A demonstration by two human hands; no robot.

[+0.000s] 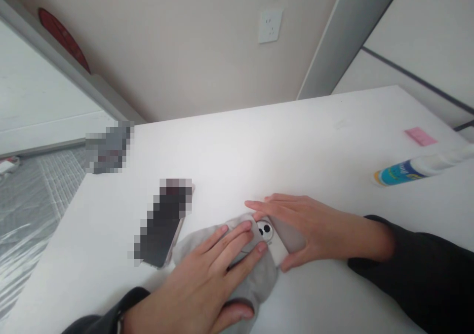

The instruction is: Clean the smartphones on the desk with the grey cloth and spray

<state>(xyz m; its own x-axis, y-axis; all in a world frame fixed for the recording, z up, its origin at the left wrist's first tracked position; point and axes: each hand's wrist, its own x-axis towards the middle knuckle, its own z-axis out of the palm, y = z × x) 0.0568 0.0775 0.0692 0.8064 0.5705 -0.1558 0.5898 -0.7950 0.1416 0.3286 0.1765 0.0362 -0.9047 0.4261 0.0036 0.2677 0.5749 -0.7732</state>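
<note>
A white phone with a round camera bump lies back up on the table, its left part covered by a soft grey cloth. Flat on top of that cloth rests my left hand, fingers stretched and a little apart, with the thumb out over a darker fold. My right hand grips the phone's uncovered end, thumb on the near edge and fingers at the far edge. How much of the phone is under the cloth is hidden.
On the white table, a second phone, partly blurred out, lies left of the cloth. A blurred-out dark object is at the left corner. At right are a white-and-blue bottle on its side and a pink slip. A wall stands behind.
</note>
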